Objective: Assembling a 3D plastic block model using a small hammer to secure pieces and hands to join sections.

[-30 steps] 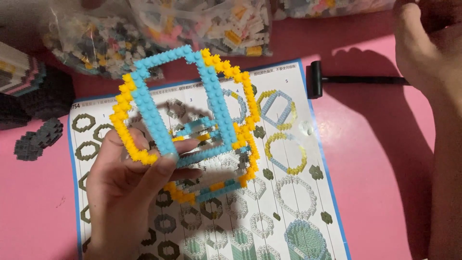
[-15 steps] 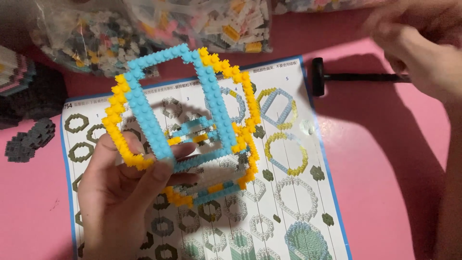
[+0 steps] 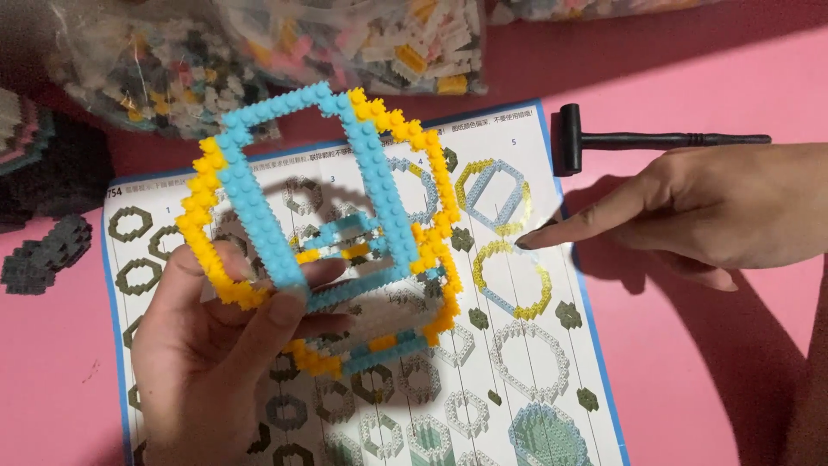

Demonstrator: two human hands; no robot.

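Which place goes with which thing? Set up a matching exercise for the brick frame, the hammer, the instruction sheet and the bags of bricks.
Things:
1. brick frame
2. hammer
3. instruction sheet
4. bags of bricks

Places:
A. lying flat on the pink table, under the right hand's pointing finger
B. along the top edge of the table
C. held up in the left hand
D. just beyond the sheet's top right corner

Pairs: 1-C, 2-D, 3-A, 4-B

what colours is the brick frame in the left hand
Light blue and yellow; the brick frame in the left hand shows in the head view.
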